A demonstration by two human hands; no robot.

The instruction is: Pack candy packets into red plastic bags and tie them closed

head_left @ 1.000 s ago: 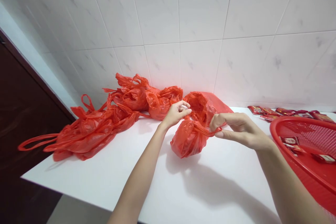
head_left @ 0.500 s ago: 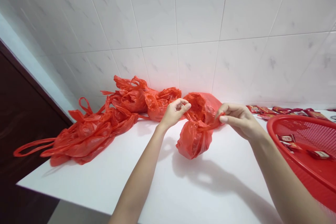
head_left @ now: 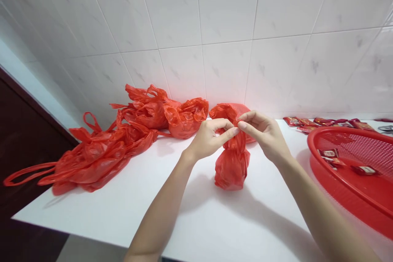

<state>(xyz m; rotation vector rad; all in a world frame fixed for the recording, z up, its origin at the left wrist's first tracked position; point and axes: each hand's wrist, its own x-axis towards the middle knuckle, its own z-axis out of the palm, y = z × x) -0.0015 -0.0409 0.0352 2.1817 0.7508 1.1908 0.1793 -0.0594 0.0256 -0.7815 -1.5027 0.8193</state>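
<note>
A small filled red plastic bag (head_left: 232, 170) hangs upright beneath my fingers, its neck gathered into a narrow strip. My left hand (head_left: 214, 136) pinches the top of that neck between thumb and forefinger. Close against it, my right hand (head_left: 264, 134) pinches the same top from the other side, the fingertips of both hands nearly meeting. Whether the bag's bottom touches the table I cannot tell. Behind the hands, partly hidden, lies another red plastic bag (head_left: 242, 109) by the wall.
Several red plastic bags (head_left: 101, 155) are heaped along the left and back of the white table (head_left: 123, 208). At right stands a red mesh basket (head_left: 316, 159) with a few small packets (head_left: 364, 170) inside. More red packets (head_left: 325, 122) lie along the tiled wall (head_left: 282, 77).
My left hand has moved right and taken hold of the bag's top. My right hand has come in beside it, and the bag now hangs straighter, its neck stretched upward.
</note>
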